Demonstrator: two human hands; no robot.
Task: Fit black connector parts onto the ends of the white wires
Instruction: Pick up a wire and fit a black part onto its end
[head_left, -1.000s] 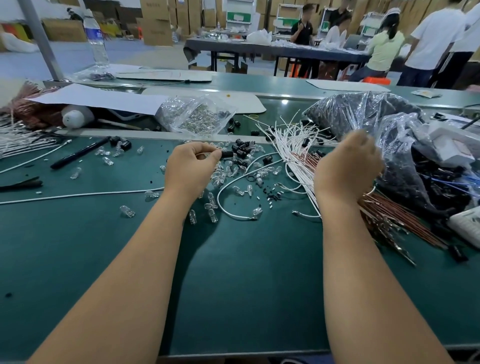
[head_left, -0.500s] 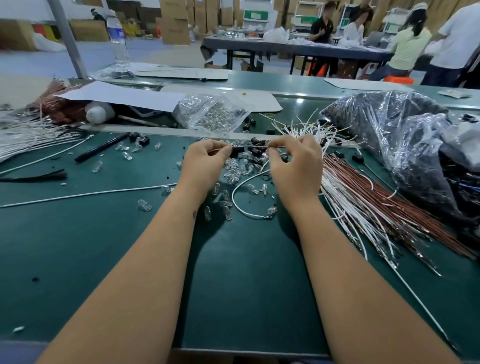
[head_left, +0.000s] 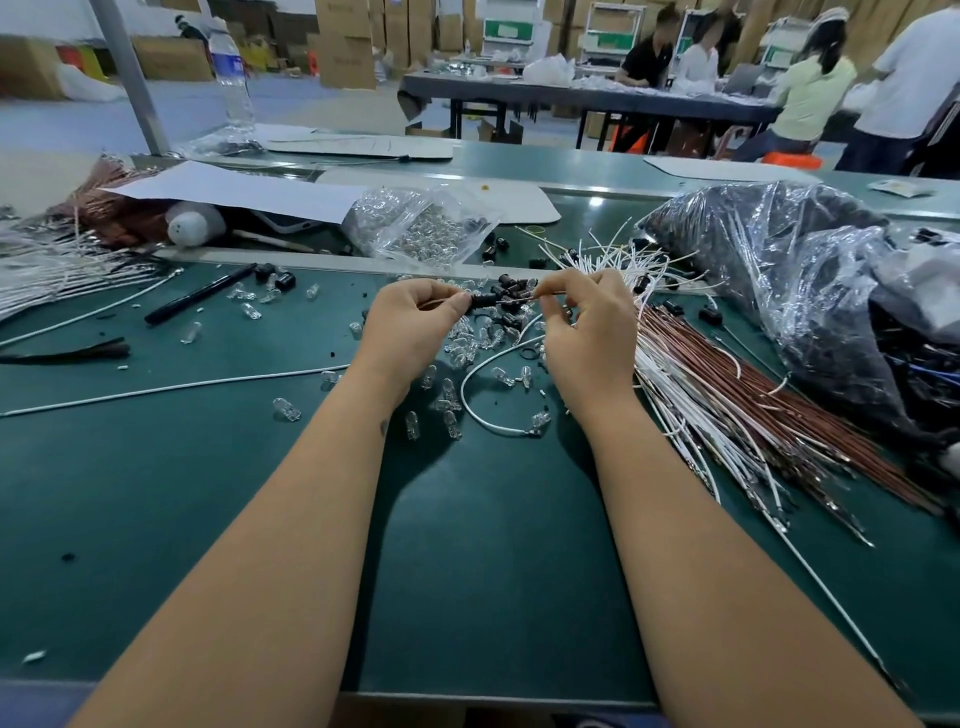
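Observation:
My left hand (head_left: 410, 327) pinches a small black connector (head_left: 480, 300) between thumb and fingers, just above the green table (head_left: 467, 545). My right hand (head_left: 587, 332) pinches a thin wire (head_left: 519, 297) near its end, and that end points at the connector's right side. The two hands are close together. Whether the wire tip is inside the connector is too small to tell. Behind the hands lies a small heap of black connectors (head_left: 514, 285). A fanned bundle of white wires (head_left: 675, 384) lies right of my right hand.
Brown wires (head_left: 789, 410) lie beside the white ones. Clear glass bulbs (head_left: 467, 345) are scattered under the hands, and a bag of bulbs (head_left: 421, 228) sits behind. A large plastic bag (head_left: 779, 270) fills the right. A black pen (head_left: 197, 293) lies at left.
My right hand has left the wire bundle at the right and come to the centre holding a wire. Its end now meets the connector in my left hand.

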